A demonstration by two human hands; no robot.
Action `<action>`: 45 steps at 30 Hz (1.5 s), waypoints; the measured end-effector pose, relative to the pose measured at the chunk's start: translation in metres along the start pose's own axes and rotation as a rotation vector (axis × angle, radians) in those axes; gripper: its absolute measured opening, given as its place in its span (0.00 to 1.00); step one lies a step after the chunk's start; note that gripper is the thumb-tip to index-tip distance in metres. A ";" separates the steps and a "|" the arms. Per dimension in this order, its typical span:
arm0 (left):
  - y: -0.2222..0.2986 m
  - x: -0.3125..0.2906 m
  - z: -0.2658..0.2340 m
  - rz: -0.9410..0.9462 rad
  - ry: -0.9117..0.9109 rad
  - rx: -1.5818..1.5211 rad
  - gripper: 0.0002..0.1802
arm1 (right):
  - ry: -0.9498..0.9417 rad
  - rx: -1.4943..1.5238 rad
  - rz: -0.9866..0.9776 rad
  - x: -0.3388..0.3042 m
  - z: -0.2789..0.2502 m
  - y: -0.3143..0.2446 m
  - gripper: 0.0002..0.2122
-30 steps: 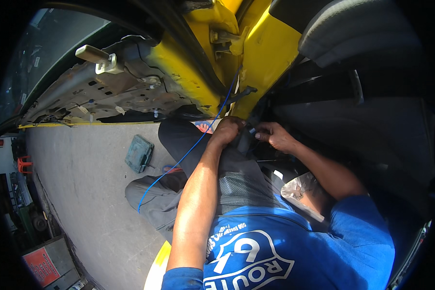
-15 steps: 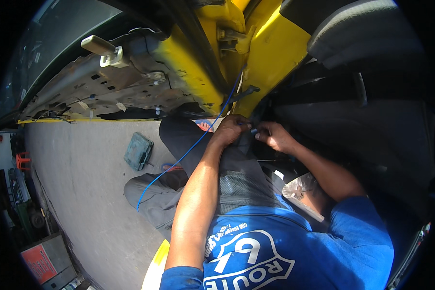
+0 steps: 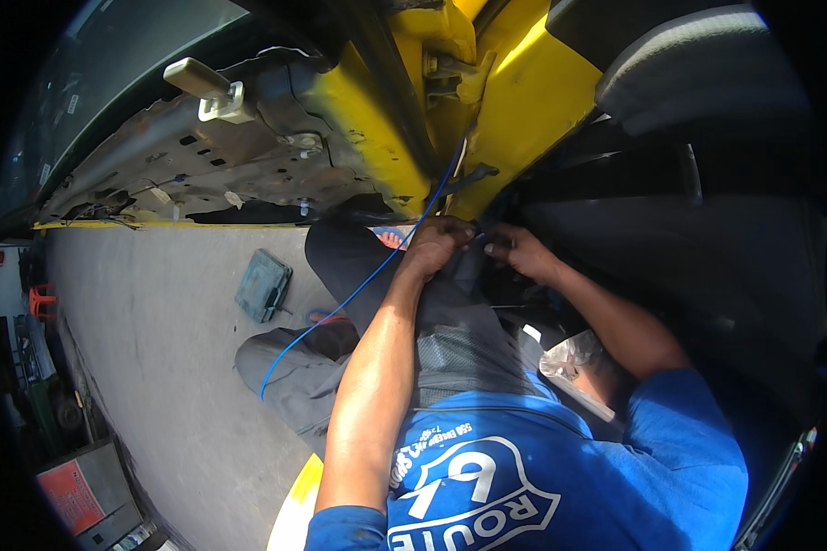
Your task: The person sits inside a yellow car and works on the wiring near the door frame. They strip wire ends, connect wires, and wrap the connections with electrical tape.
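My left hand [image 3: 439, 246] is closed in a pinch above my lap, beside the yellow door pillar [image 3: 515, 119]. A small bluish bit shows at its fingertips, too small to name. Just right of it, my right hand [image 3: 524, 255] has its fingers bent together, the tips in dark shadow. What it holds, if anything, I cannot make out. A thin blue wire [image 3: 345, 303] comes down from the pillar, passes close to the left hand and curves over my leg to its loose end. A black door strap [image 3: 473, 176] juts from the pillar above my hands.
At the left stands an open door with a bare inner panel [image 3: 220, 165] and a pale handle [image 3: 198, 81]. A dark green tool case [image 3: 264, 285] lies on the concrete floor [image 3: 165, 340]. A seat [image 3: 698, 64] fills the upper right. A clear plastic bag [image 3: 574, 356] sits by my right arm.
The small grey-blue piece seen at my right fingertips no longer shows clearly. My right hand has shifted slightly up, its fingers now in shadow. The view has moved slightly.
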State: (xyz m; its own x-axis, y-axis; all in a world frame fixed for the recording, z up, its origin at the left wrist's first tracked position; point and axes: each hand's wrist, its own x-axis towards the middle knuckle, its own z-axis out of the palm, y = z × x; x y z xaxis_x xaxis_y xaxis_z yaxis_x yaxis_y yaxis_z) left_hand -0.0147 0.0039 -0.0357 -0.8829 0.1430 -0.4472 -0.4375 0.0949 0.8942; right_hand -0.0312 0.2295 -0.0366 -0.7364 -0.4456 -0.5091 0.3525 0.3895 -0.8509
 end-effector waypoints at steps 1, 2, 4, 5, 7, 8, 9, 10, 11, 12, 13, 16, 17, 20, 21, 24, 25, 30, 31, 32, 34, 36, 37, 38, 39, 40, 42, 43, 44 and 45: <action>0.002 -0.003 0.000 -0.003 -0.002 -0.016 0.13 | -0.002 0.060 0.027 0.004 0.002 0.003 0.17; 0.003 -0.004 0.000 0.004 0.003 -0.029 0.13 | -0.007 0.144 0.022 0.008 0.004 0.005 0.18; 0.006 -0.006 0.001 -0.006 0.008 -0.055 0.13 | 0.002 0.311 0.020 0.017 0.010 0.010 0.19; 0.007 -0.006 0.001 -0.022 0.009 -0.066 0.13 | -0.005 0.417 -0.011 0.022 0.013 0.012 0.20; 0.009 -0.006 0.000 -0.054 0.017 -0.082 0.13 | -0.013 0.623 -0.076 0.033 0.018 0.018 0.20; 0.009 -0.006 0.000 -0.073 0.024 -0.088 0.13 | -0.023 0.671 -0.062 0.037 0.019 0.021 0.21; 0.009 -0.006 0.000 -0.092 0.032 -0.094 0.14 | -0.049 0.727 -0.071 0.042 0.020 0.024 0.22; 0.009 -0.006 0.000 -0.073 0.030 -0.098 0.13 | -0.081 0.785 -0.095 0.046 0.021 0.027 0.22; 0.009 -0.006 0.000 -0.053 0.028 -0.102 0.13 | -0.085 0.863 -0.082 0.048 0.021 0.030 0.23; 0.009 -0.006 0.000 -0.055 0.031 -0.105 0.12 | -0.096 0.941 -0.084 0.050 0.021 0.032 0.24; 0.009 -0.007 0.000 -0.045 0.026 -0.093 0.12 | -0.056 1.020 -0.034 0.051 0.020 0.033 0.24; 0.010 -0.006 0.001 -0.092 0.034 -0.056 0.10 | -0.178 1.132 -0.008 0.050 0.018 0.030 0.24; 0.010 -0.006 0.001 -0.112 0.046 -0.045 0.10 | -0.214 1.128 -0.036 0.049 0.017 0.028 0.24; 0.009 -0.002 0.000 -0.115 0.044 0.145 0.10 | -0.231 1.062 -0.061 0.043 0.012 0.018 0.24; 0.008 0.000 -0.001 -0.089 0.053 0.243 0.11 | -0.215 1.022 -0.045 0.041 0.009 0.015 0.25; 0.001 0.005 0.000 -0.153 0.062 0.148 0.13 | -0.269 0.947 -0.074 0.037 0.003 0.012 0.26; -0.002 0.006 0.000 -0.087 0.086 0.235 0.14 | -0.238 0.916 -0.070 0.036 0.001 0.012 0.27; -0.007 0.006 0.001 0.013 0.092 0.477 0.16 | -0.021 0.711 0.099 0.029 0.000 -0.001 0.24; -0.006 0.005 0.000 0.002 0.087 0.485 0.16 | 0.074 0.595 0.218 0.027 0.000 -0.007 0.23; -0.005 0.003 0.000 -0.003 0.084 0.485 0.16 | 0.094 0.294 0.196 0.023 -0.002 -0.014 0.22; -0.002 0.000 0.000 0.017 0.079 0.474 0.16 | 0.164 -0.351 0.191 0.012 -0.012 -0.030 0.20; 0.001 -0.004 0.000 0.066 0.077 0.452 0.16 | 0.264 -0.502 -0.152 0.000 -0.010 -0.038 0.16; 0.002 -0.005 0.000 0.071 0.079 0.433 0.16 | 0.321 -0.571 -0.334 -0.005 -0.008 -0.041 0.15; 0.002 -0.006 0.000 0.077 0.079 0.414 0.16 | 0.262 -0.609 -0.440 -0.006 -0.008 -0.043 0.14; 0.003 -0.006 0.001 0.097 0.080 0.383 0.16 | 0.203 -0.647 -0.546 -0.005 -0.008 -0.044 0.14; 0.003 -0.005 0.001 0.109 0.075 0.409 0.16 | 0.135 -0.672 -0.659 -0.003 -0.009 -0.045 0.14; 0.004 -0.005 0.001 0.145 0.079 0.441 0.16 | 0.045 -0.660 -0.547 0.002 -0.014 -0.045 0.13; 0.005 -0.005 0.002 0.169 0.083 0.447 0.16 | 0.001 -0.647 -0.477 0.005 -0.018 -0.045 0.12; 0.006 -0.005 0.002 0.179 0.095 0.455 0.16 | -0.024 -0.662 -0.502 0.008 -0.021 -0.045 0.12; 0.007 -0.006 0.003 0.190 0.096 0.460 0.16 | -0.041 -0.675 -0.508 0.011 -0.023 -0.045 0.11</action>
State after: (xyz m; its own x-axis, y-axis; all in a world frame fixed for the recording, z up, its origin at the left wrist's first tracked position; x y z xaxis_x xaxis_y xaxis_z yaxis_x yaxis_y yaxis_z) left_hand -0.0120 0.0066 -0.0268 -0.9608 0.1106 -0.2541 -0.1663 0.5035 0.8479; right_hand -0.0682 0.2256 -0.0006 -0.6857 -0.7208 -0.1013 -0.4462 0.5261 -0.7240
